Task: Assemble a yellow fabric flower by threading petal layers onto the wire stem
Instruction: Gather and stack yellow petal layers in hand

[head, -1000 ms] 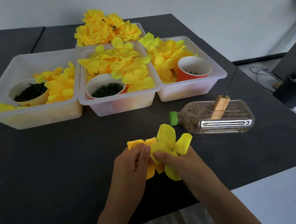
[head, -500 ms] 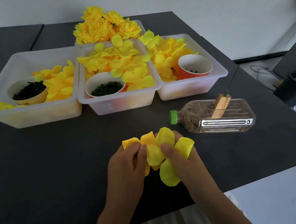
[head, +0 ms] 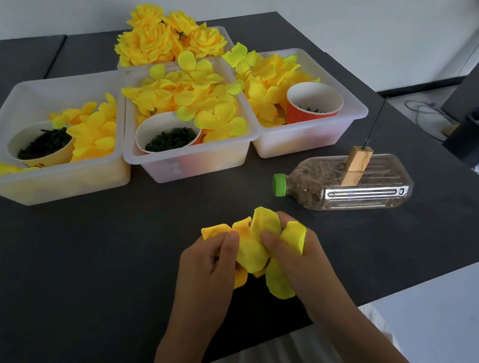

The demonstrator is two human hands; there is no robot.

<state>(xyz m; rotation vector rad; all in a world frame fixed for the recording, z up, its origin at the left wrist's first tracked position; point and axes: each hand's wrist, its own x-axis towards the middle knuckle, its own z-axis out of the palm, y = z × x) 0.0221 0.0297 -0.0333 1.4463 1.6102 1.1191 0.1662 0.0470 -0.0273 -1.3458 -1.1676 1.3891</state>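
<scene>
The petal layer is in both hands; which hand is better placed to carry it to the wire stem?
Probably the right hand: the wire stem stands on its side, and it already grips the petal layer.

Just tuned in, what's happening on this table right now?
A person is working a bunch of yellow fabric petals with both hands, left hand and right hand pinching them just above the dark table. The wire stem stands bare in a wooden block on a bottle lying on its side, so nothing is threaded yet. Behind sit bins of loose petals, cups of green parts and finished flowers.
</scene>
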